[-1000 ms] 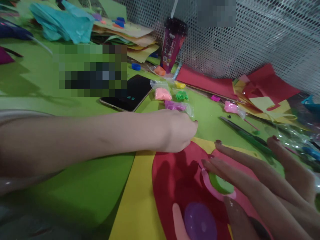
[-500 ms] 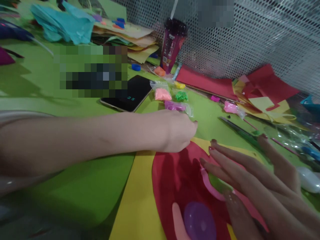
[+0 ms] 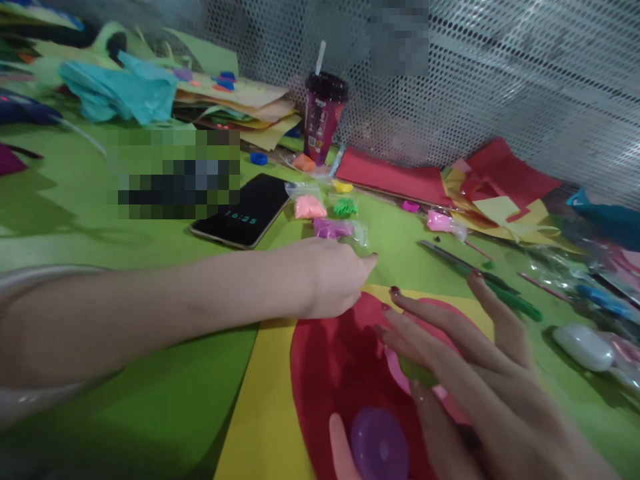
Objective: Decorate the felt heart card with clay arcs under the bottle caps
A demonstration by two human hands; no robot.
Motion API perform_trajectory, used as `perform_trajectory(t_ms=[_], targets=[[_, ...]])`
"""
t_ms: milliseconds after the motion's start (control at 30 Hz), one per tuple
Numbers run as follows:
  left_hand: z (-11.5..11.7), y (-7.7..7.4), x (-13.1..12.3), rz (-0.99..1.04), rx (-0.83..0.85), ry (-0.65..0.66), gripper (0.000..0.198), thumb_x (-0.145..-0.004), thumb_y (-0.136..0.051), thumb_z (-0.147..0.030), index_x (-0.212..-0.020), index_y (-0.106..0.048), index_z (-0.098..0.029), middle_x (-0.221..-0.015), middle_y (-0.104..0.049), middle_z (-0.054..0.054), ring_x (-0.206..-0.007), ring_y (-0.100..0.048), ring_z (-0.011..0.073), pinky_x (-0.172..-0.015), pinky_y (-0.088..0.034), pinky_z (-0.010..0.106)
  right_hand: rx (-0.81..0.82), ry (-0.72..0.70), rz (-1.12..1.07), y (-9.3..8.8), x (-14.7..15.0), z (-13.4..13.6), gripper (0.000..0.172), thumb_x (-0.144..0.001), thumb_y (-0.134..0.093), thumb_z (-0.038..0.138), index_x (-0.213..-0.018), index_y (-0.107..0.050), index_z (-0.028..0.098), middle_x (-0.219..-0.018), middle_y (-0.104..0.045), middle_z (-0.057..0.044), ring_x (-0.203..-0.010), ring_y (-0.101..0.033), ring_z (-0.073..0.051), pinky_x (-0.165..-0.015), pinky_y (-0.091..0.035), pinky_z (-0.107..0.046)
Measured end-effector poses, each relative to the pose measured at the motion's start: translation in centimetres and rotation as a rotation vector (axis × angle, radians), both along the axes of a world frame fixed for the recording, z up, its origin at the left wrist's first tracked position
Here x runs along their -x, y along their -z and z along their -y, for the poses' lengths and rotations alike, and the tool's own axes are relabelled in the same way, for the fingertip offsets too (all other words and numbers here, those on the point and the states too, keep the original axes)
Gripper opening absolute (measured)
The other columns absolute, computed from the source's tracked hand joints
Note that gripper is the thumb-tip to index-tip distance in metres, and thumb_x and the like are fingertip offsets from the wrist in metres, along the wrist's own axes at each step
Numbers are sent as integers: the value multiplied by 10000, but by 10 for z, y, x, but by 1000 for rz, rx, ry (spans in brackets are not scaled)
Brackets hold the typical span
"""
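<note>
My left hand [image 3: 337, 277] reaches across from the left, fingers curled at the top edge of a red paper heart [image 3: 325, 373]. Whatever those fingers hold, if anything, is hidden. Spread out over the heart's right half is my right hand [image 3: 465, 353], its fingers apart. Beneath it shows a green piece [image 3: 417, 370] with a pink rim [image 3: 395, 367], partly covered. Lower on the heart lie a round purple piece [image 3: 380, 443] and a long light-pink strip [image 3: 341, 447]. Yellow paper [image 3: 260, 400] lies under the heart.
Beyond my left hand are a phone [image 3: 245, 210] and small bags of purple [image 3: 333, 229], pink [image 3: 309, 207] and green clay [image 3: 345, 206]. Green-handled scissors [image 3: 515, 300] lie at right. A lidded cup [image 3: 324, 120] with a straw stands by the mesh wall.
The camera view has shifted, so the scene's far side sits lower and further left. Both hands stay over the heart in much the same poses.
</note>
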State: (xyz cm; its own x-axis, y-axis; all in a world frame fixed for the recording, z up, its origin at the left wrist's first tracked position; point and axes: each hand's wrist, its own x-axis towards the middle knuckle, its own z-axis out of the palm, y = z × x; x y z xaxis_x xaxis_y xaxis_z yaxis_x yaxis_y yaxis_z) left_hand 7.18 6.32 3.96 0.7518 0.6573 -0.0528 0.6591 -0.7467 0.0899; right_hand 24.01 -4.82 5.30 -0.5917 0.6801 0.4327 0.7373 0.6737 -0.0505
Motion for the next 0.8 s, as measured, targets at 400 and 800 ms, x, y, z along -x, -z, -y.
perform_trajectory(t_ms=[400, 800], targets=[[-2, 4, 10, 105, -170, 111, 465, -876, -361, -233, -1325, -471, -195, -654, -676, 40, -510, -582, 181, -477, -364, 260, 362, 386, -866, -3, -38, -57, 277, -876, -388, 264, -1083, -564, 211, -857, -691, -33, -868, -632, -184, -816, -489, -338], [-42, -3, 23, 288, -254, -38, 661, -758, -565, -596, -1212, -518, -118, -1225, -551, 161, -1149, -457, 338, -960, -324, 516, 466, 507, -988, 25, -59, -88, 278, -787, -407, 219, -1001, -562, 132, -723, -667, -57, -707, -629, -173, -674, -508, -300]])
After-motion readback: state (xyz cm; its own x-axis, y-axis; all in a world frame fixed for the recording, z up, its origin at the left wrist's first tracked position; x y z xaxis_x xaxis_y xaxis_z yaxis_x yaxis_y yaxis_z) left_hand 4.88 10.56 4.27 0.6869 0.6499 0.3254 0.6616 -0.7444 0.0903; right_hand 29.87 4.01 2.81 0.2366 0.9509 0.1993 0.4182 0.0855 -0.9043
